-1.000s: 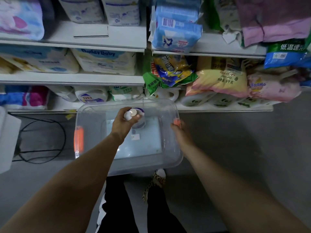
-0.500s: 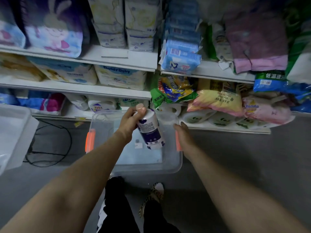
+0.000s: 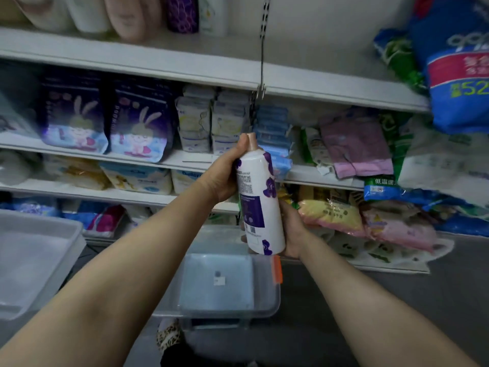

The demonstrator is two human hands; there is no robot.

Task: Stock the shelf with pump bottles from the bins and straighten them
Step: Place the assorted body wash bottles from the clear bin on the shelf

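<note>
A white pump bottle [image 3: 258, 200] with purple flowers and a purple label stands nearly upright in mid-air in front of the shelves. My left hand [image 3: 225, 176] grips its upper part and neck from the left. My right hand [image 3: 291, 231] cups its lower end from the right and underneath. Below the bottle lies the clear plastic bin [image 3: 267, 308] with an orange latch, nothing visible inside it. More bottles [image 3: 132, 14] stand on the top shelf [image 3: 158, 67] at upper left.
Another clear bin [image 3: 39, 255] sits at the left edge. Shelves hold purple rabbit packs [image 3: 137, 128], white and blue packets, pink and yellow bags [image 3: 333, 213] and a blue sack [image 3: 460, 70] at right. Grey floor lies at lower right.
The bottle has been lifted out of the bin and raised to shelf height. My right hand left the bin's rim and now supports the bottle's base. The view has tilted upward.
</note>
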